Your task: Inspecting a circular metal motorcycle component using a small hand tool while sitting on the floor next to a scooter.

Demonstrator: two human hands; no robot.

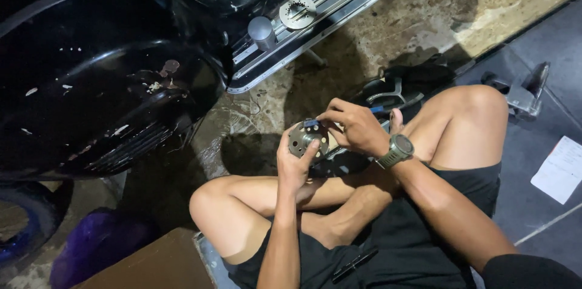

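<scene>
Metal disc part (pixel 308 137), round and with small holes, is held above the crossed legs, just right of the black scooter body (pixel 103 83). Its lower edge is hidden by the left hand (pixel 295 164), whose fingers are closed around it. Its flat face is turned up and to the left; no long axis can be told. The right hand (pixel 354 128) is pinched on a small blue piece (pixel 311 123) at its top rim. What this piece is cannot be made out.

Both hands, left (pixel 293 164) and right (pixel 357 128), grip a round metal part (pixel 305 138) beside a black scooter (pixel 103 83).
</scene>
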